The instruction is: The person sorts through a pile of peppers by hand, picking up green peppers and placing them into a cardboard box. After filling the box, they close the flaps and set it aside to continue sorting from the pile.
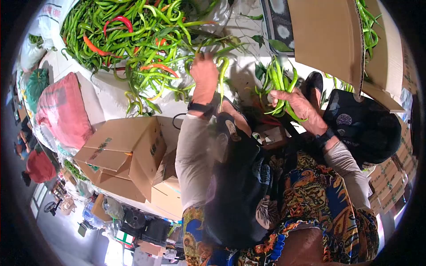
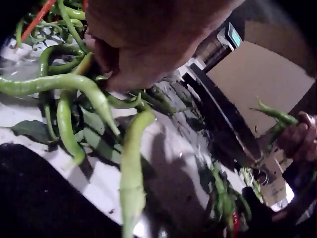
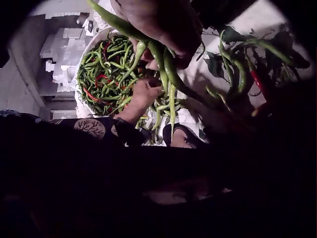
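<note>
Long green peppers point(image 1: 278, 80) lie bunched in my right hand point(image 1: 304, 108), with the fingers and thumb curled round them. The right wrist view shows the same hand point(image 3: 163, 22) from close up, peppers point(image 3: 157, 57) sticking out of its grip. My left hand point(image 1: 205, 80) is at the edge of the big pepper heap point(image 1: 146, 40), fingers bent down. In the left wrist view this hand point(image 2: 148, 44) pinches a yellowish-green pepper point(image 2: 85, 64); its fingertips are partly hidden. A curved pepper point(image 1: 222, 73) hangs beside it.
Loose peppers and leaves point(image 2: 94, 134) lie on the white sheet. An open cardboard box point(image 1: 328, 40) stands at the upper right, next to a dark-framed object point(image 1: 278, 22). More cardboard boxes point(image 1: 120, 142) and a pink sack point(image 1: 64, 111) are on the left. A shoe point(image 1: 314, 84) is near my right hand.
</note>
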Demonstrator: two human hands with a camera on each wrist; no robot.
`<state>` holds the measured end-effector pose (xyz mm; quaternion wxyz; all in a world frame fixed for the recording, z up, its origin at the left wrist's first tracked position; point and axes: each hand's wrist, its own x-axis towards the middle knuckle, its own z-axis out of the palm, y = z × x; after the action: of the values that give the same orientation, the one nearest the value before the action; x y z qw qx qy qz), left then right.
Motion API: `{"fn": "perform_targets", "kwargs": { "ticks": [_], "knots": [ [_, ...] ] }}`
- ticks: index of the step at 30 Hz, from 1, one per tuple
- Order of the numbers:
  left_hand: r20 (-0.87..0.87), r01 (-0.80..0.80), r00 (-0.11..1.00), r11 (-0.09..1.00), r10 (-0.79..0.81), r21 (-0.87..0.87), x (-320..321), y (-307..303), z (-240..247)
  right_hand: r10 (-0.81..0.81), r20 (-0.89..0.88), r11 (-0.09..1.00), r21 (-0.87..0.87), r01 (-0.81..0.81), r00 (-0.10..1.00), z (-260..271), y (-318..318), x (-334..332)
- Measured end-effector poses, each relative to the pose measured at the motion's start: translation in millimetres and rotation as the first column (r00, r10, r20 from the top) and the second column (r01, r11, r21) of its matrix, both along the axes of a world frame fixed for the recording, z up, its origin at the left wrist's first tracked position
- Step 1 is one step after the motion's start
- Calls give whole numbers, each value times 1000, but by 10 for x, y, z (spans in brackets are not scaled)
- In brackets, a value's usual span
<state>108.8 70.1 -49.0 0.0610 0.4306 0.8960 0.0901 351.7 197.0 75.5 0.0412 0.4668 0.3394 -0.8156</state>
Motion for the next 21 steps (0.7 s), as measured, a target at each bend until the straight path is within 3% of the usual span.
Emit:
{"fn": "perform_targets", "kwargs": {
  "ticks": [2, 3, 4, 5, 6, 7, 8, 10, 12, 14, 16, 19, 21],
  "knots": [
    [361, -70, 932, 970, -19, 231, -121, -71, 56, 29, 30, 999, 31, -30, 999, 51, 28, -25],
    [692, -265, 722, 929, 13, 259, -134, -130, 139, 64, 65, 998, 9, -65, 996, 78, 50, -32],
    [693, -266, 721, 931, 20, 249, -135, -192, 288, 102, 100, 995, -22, -100, 990, 92, 33, -26],
    [896, -358, 439, 928, 66, 107, -138, -246, 429, 112, 68, 993, -32, -110, 991, 62, 29, -14],
    [989, -396, 107, 917, 99, -49, -138, -274, 552, 114, 66, 993, -31, -112, 991, 69, 12, -27],
    [995, -384, -6, 918, 102, -96, -112, -318, 654, 56, 58, 998, -33, -54, 997, 87, -13, -52],
    [995, -381, -8, 920, 100, -95, -43, -355, 720, -3, 53, 999, -37, 5, 999, 104, -29, -58],
    [968, -589, -252, 796, -16, -140, 70, -407, 805, 20, 36, 999, -36, -19, 999, 104, 0, -51],
    [946, -538, -319, 834, -67, -123, 78, -485, 802, 60, 55, 994, -90, -55, 997, 117, 14, -38],
    [873, -574, -460, 805, -163, -152, 149, -490, 842, 23, 61, 996, -90, -18, 998, 158, -7, -75],
    [878, -551, -459, 820, -140, -158, 190, -465, 881, -30, 54, 998, -51, 33, 998, 149, -19, -81],
    [945, -519, -325, 842, -38, -145, 340, -413, 803, 13, 35, 999, -42, -12, 999, 64, 8, -21],
    [993, -190, 85, 977, -80, 95, 487, -455, 638, -31, 47, 999, -20, 32, 998, 80, -7, -40]
  ]
}}
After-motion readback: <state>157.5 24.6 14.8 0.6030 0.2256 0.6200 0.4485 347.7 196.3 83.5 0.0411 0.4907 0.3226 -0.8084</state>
